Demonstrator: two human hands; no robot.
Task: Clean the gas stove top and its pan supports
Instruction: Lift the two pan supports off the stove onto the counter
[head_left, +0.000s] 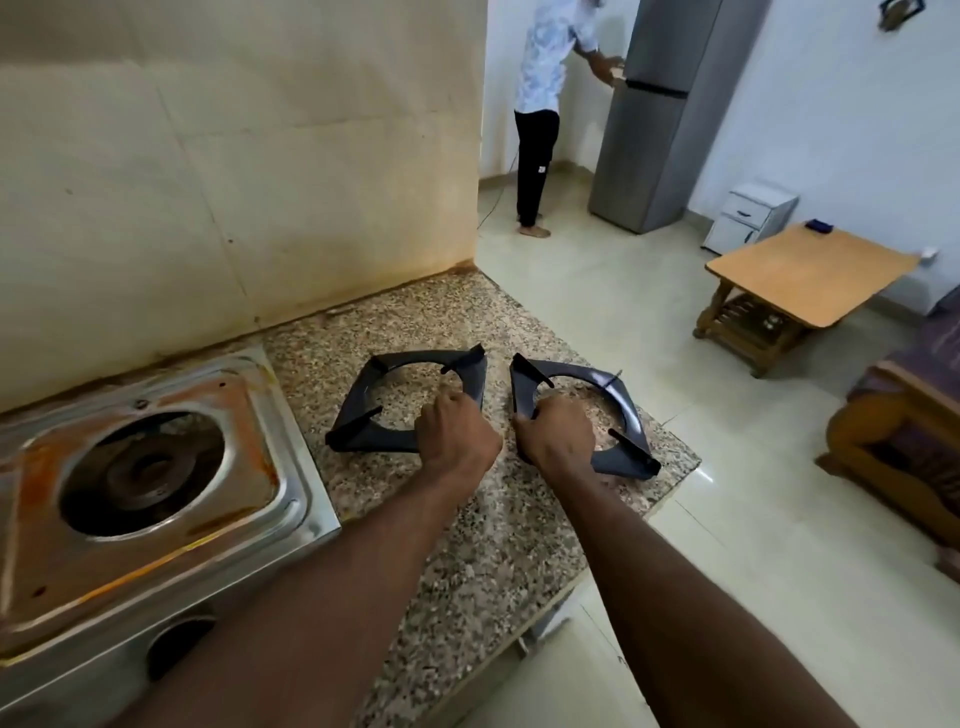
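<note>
Right of the stove (156, 467), on the counter (493, 545), the left hand (454, 434) gripped the nearer pan support (415, 359). Just beyond it, farther from the stove, the right hand (558, 434) gripped the 2nd pan support (634, 421).

— What's the counter (498, 545) like?

— Speckled granite, brown and grey, meeting a stained cream wall (234, 182) at the back.

— What sits on it?

— At the left, a steel gas stove (291, 499). Its top is streaked orange-brown and bare around the burner.

— And to the right of that?

— Two dark square frames lie side by side on the stone, close together with a narrow gap between them. The left pan support (410, 359) lies near the stove. The right pan support (621, 460) reaches the counter's right edge.
</note>
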